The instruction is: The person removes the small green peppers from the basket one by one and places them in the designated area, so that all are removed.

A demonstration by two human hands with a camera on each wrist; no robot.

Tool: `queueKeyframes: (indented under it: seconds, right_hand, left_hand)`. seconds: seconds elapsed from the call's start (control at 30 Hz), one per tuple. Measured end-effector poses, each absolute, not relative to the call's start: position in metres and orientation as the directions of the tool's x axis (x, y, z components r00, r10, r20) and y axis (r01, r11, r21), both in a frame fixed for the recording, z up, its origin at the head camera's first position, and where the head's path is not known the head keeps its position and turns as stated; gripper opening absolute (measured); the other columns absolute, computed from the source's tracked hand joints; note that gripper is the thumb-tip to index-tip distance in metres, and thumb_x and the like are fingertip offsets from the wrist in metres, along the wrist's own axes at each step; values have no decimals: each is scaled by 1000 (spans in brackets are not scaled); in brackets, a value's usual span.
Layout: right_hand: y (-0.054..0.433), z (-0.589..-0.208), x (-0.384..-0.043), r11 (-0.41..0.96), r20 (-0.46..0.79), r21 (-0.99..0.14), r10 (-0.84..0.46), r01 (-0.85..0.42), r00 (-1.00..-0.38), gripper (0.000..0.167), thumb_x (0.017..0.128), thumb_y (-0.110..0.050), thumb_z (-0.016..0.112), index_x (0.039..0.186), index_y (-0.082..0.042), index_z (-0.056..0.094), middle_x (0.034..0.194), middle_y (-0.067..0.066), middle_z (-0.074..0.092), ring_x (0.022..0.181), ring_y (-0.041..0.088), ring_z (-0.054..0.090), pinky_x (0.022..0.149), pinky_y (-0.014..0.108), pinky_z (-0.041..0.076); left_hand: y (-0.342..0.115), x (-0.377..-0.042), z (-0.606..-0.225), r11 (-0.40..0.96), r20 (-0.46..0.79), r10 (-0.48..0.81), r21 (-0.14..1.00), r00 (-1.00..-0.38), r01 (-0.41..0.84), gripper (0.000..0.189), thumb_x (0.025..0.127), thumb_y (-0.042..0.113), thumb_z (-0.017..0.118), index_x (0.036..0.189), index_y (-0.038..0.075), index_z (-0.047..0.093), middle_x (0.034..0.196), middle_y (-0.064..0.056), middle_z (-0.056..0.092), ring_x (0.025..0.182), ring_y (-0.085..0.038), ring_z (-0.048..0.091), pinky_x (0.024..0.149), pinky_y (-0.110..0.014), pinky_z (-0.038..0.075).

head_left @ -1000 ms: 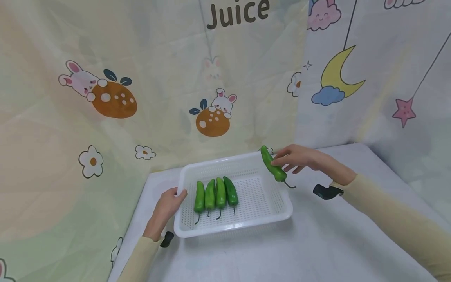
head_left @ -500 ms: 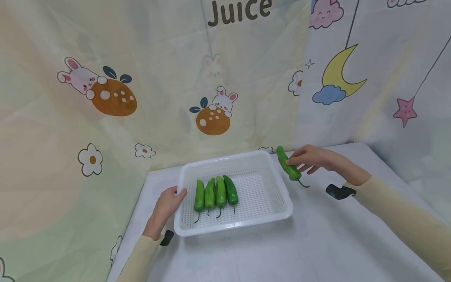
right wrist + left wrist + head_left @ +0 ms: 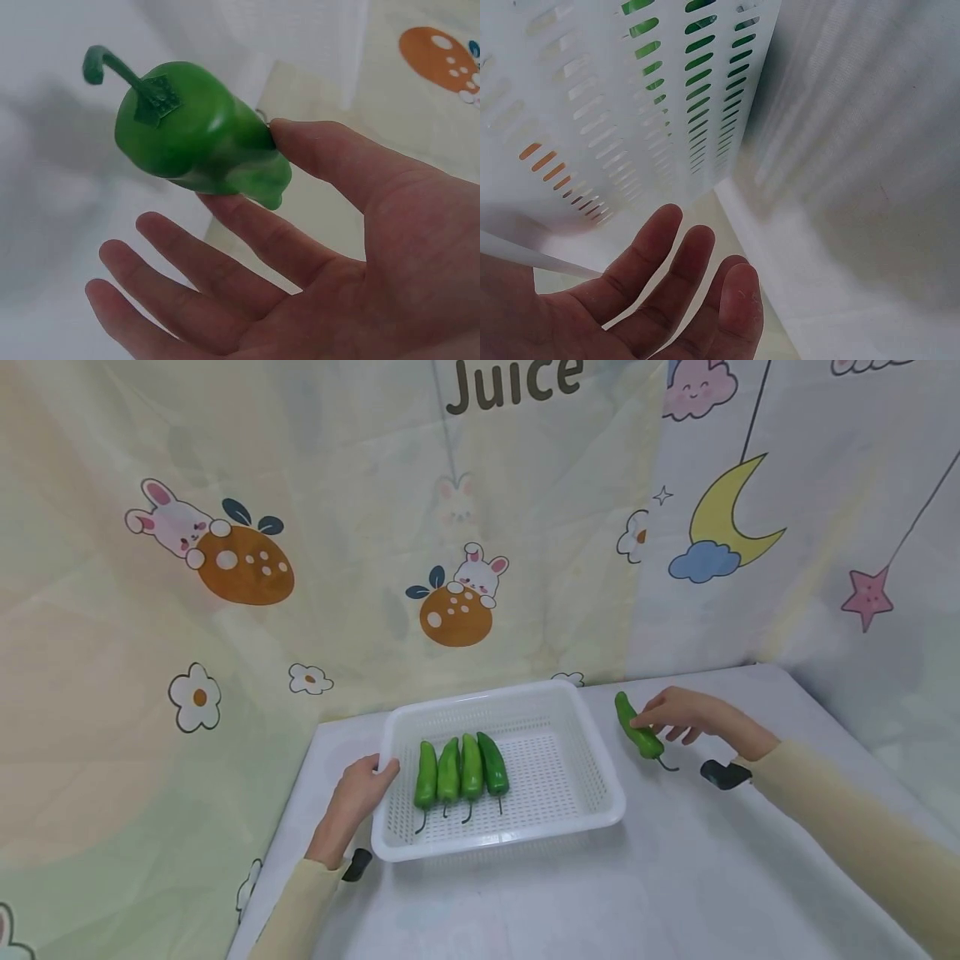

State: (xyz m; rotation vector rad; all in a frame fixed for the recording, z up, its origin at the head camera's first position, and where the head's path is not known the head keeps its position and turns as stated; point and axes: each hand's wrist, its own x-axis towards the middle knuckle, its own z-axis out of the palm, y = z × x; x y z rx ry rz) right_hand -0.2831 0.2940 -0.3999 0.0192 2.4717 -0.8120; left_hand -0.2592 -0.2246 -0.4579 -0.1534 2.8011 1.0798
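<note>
Green chili pepper (image 3: 199, 131) held at right of frame in narrow pinch by right hand (image 3: 688, 710); white basket (image 3: 498, 838) rim gripped by left hand (image 3: 358, 792), centre-left. Pepper could be dropped if glossy skin slips.

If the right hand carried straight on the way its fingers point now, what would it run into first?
Probably the right side of the white basket, with the green pepper pinched in the right hand leading. Height is hard to judge from the head view, so it might pass over.
</note>
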Motion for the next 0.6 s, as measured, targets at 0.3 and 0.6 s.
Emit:
queueKeyframes:
  seconds: [0.3,0.6]
  right_hand:
    - [298,-422,-289,879,-530,-440,-92,181,-843,60,94,-41,63,127,9,57,118,27,63,100,43,65,77,48,57]
    - [291,-424,-288,903,-514,-398,-72,164,-855,58,93,-37,62,122,12,55,116,28,62,97,43,65,82,53,56]
  left_hand:
    - [-224,-258,-460,732,-175,-55,663,-983,-159,52,101,42,49,136,4,56,103,-14,72,74,-16,72,60,-31,62]
    - [-224,-258,-460,724,-157,-46,675,-986,-142,51,101,42,50,134,4,57,102,-14,73,72,-17,72,58,-31,62]
